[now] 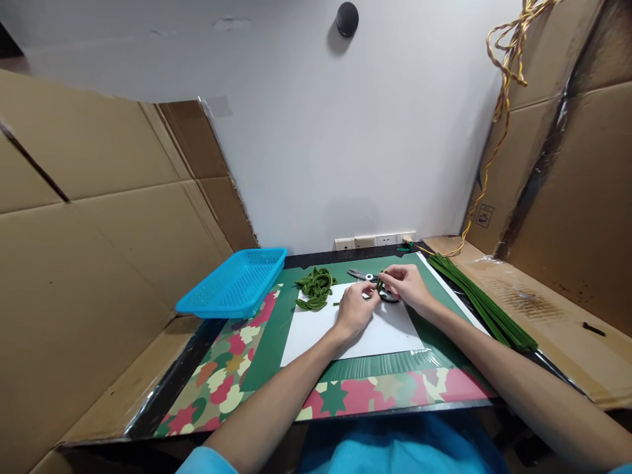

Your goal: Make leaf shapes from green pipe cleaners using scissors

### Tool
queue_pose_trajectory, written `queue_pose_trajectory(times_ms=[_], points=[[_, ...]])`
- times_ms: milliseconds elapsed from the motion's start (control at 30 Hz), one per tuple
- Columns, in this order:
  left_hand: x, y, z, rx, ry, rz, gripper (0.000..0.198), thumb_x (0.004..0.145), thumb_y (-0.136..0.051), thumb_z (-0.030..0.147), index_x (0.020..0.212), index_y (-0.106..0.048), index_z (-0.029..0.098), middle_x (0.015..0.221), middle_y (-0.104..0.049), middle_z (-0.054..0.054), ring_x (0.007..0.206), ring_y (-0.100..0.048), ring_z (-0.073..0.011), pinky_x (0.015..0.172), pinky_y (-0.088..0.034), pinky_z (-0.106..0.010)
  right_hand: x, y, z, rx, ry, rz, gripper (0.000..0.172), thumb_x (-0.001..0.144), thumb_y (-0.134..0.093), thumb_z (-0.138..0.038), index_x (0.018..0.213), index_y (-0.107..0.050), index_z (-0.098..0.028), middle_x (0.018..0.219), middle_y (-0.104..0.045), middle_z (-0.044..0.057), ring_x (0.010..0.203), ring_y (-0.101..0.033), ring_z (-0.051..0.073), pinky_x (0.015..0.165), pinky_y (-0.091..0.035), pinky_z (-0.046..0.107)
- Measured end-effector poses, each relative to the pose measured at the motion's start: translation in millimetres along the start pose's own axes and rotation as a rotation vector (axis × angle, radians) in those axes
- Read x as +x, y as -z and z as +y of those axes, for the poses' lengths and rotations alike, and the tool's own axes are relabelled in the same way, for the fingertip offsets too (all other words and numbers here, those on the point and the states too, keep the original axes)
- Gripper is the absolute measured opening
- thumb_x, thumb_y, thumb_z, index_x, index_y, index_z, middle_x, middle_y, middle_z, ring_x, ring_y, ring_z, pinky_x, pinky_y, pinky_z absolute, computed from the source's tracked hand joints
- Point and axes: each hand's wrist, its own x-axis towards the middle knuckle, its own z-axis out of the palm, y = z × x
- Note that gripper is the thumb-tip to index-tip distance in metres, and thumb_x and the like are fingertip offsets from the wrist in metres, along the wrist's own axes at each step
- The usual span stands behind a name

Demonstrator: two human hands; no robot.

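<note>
Above a white sheet (316, 336), both my hands pinch a short, bent green pipe cleaner (380, 284) between their fingertips. My left hand (355, 309) is closed on its near side, and my right hand (409, 287) grips it from the right. Fingers cover much of the piece. Just behind them lie scissors (356, 273), blades pointing left and black handles partly hidden by my hands. Left of my hands sits a small pile of green pipe cleaners bent into leaf-like loops (316, 283). A bundle of long straight green pipe cleaners (478, 303) lies to the right.
A blue perforated plastic basket (207, 307) stands at the table's left side. Under the sheet are a green mat (269, 349) and a patterned cover (345, 398). Cardboard walls (108, 263) flank the table. A yellow twisted cord (494, 155) hangs at right, near wall sockets (365, 242).
</note>
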Motion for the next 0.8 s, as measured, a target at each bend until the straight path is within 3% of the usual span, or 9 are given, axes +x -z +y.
queue_pose_trajectory(times_ms=[200,333,633,800], points=[[-2,-1.0,-1,-0.011,0.004,-0.021,0.013,0.093,-0.067,0.02,0.084,-0.076,0.016,0.084,-0.079,-0.005,0.08,-0.073,-0.02,0.077,-0.056,-0.031,0,1,0,-0.005,-0.021,0.029,0.039,0.104,-0.07,-0.04,0.136,-0.066,-0.018,0.136,-0.068,0.011,0.115,-0.071,0.027,0.096,-0.063,0.048],[-3,-0.9,-2,-0.008,-0.004,-0.03,0.023,0.096,-0.071,0.026,0.076,-0.07,0.016,0.077,-0.074,-0.001,0.076,-0.07,-0.018,0.079,-0.055,-0.033,1,0,3,-0.008,-0.015,0.036,0.038,0.104,-0.07,-0.04,0.135,-0.066,-0.019,0.136,-0.068,0.011,0.115,-0.071,0.027,0.096,-0.063,0.047],[-4,7.8,8,-0.071,-0.014,-0.036,0.028,0.093,-0.059,0.028,0.066,-0.067,0.02,0.067,-0.071,-0.003,0.07,-0.065,-0.0206,0.073,-0.048,-0.03,1,0,-2,0.01,0.019,-0.004,0.038,0.104,-0.07,-0.04,0.135,-0.066,-0.018,0.135,-0.068,0.011,0.114,-0.071,0.027,0.096,-0.063,0.047],[-5,11.7,14,-0.17,-0.019,-0.092,0.034,0.098,-0.059,0.044,0.076,-0.069,0.02,0.071,-0.072,-0.004,0.064,-0.062,-0.0188,0.061,-0.046,-0.026,1,0,-5,0.044,0.034,-0.08,0.038,0.104,-0.07,-0.04,0.135,-0.066,-0.018,0.134,-0.069,0.011,0.113,-0.071,0.026,0.095,-0.063,0.047]])
